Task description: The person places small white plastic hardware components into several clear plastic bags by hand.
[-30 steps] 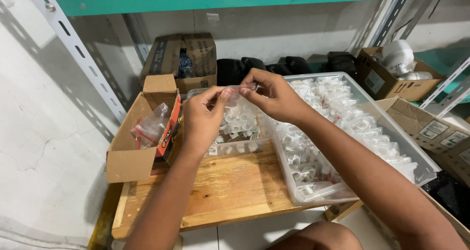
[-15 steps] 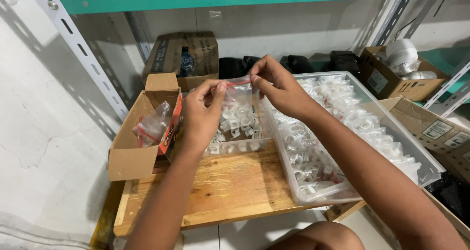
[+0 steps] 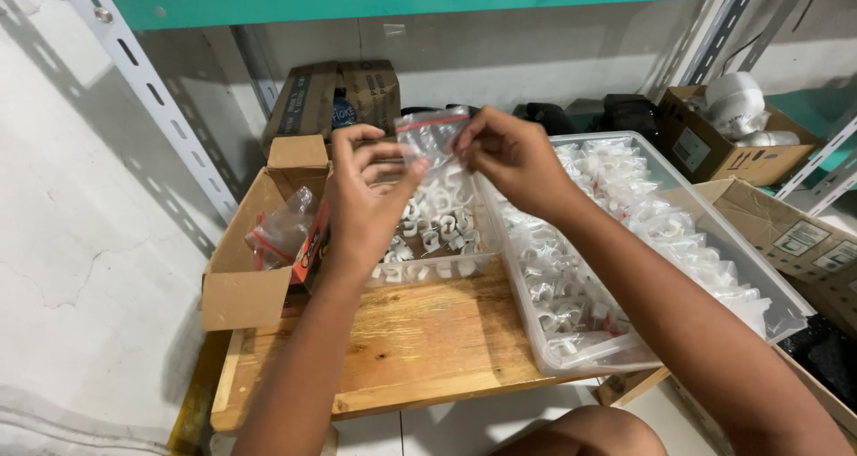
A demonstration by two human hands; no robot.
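Both hands hold one small clear zip bag (image 3: 435, 135) with a red strip along its top, raised above the work surface. My left hand (image 3: 366, 197) grips its left side and my right hand (image 3: 513, 157) pinches its right upper edge. Below the bag sits a small clear tray (image 3: 442, 264) of loose white plastic clips. To the right stands a large clear bin (image 3: 786, 309) filled with several packed bags of white clips.
An open cardboard box (image 3: 241, 291) with clear bags stands at the left on a wooden board (image 3: 420, 340). Behind are more cardboard boxes (image 3: 335, 95), dark items and a box (image 3: 714, 148) with white fittings. A metal rack upright (image 3: 152, 90) slants at the left.
Both hands have lifted the bag a little higher and hold it more upright; the view has tilted slightly downward.
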